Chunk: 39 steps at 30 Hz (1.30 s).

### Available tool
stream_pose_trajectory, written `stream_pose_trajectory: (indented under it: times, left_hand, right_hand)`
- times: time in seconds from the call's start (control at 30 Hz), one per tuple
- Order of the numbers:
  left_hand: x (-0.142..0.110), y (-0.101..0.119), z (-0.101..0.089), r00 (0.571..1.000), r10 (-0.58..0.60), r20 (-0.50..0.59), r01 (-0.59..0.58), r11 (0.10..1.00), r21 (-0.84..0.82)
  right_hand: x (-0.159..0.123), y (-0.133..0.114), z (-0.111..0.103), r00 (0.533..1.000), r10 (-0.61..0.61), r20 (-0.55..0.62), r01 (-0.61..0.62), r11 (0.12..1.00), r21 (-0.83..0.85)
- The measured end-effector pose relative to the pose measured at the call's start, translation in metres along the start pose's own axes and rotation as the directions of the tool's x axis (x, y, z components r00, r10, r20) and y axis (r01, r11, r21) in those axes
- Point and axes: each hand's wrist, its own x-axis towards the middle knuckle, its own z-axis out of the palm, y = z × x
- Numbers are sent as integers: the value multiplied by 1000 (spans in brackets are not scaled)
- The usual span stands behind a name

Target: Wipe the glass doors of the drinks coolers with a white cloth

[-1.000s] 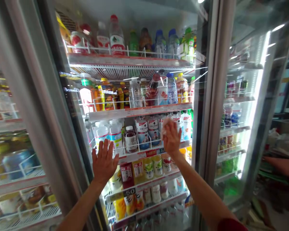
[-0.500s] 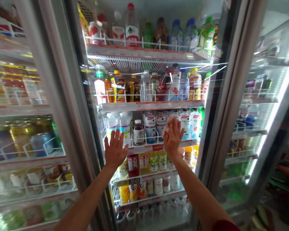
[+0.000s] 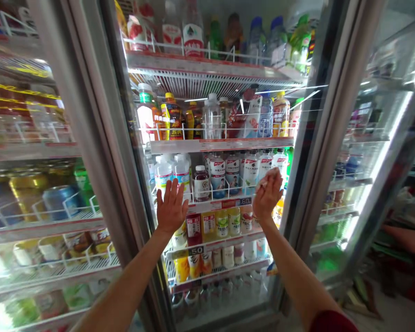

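My left hand (image 3: 172, 208) lies flat with its fingers spread, palm toward the glass of a drinks fridge door; it holds nothing. My right hand (image 3: 268, 200) presses a crumpled pale pinkish cloth (image 3: 274, 172) toward the same glass, near the door's right side. Most of the cloth is hidden behind the fingers. Behind the pane, a dark bottle with a white cap (image 3: 201, 183) stands between my hands, and white-labelled bottles (image 3: 217, 175) line the same shelf.
A metal door frame (image 3: 97, 138) runs down the left, another (image 3: 327, 147) down the right. Left of it, more fridge shelves hold cans and a blue can (image 3: 60, 203). A lit cabinet side (image 3: 376, 184) is at right. Blurred items lie on the floor beyond.
My right hand has slid to the right across the glass with the cloth. My left hand stays flat at nearly the same place, while the view has shifted slightly.
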Motion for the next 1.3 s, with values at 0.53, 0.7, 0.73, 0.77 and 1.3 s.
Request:
stream_pose_trajectory:
  times: [0.53, 0.7, 0.73, 0.77, 1.3]
  left_hand:
    - [-4, 1, 6, 994, -89, 64, 95, 990, -101]
    - [-5, 1, 7, 992, -95, 84, 103, 990, -93]
    - [-4, 1, 7, 992, -93, 91, 101, 991, -86]
    - [-4, 2, 6, 991, -92, 97, 100, 991, -83]
    - [0, 5, 0, 996, -71, 55, 71, 997, 1]
  right_hand:
    - [7, 69, -5, 992, 120, -40, -121, 992, -33]
    - [-43, -5, 2, 977, -190, 96, 182, 979, 88]
    - [-55, -21, 2, 934, -323, 153, 304, 943, 137]
    - [-62, -32, 2, 882, -430, 191, 399, 899, 181]
    - [1, 11, -7, 851, -491, 187, 452, 866, 215]
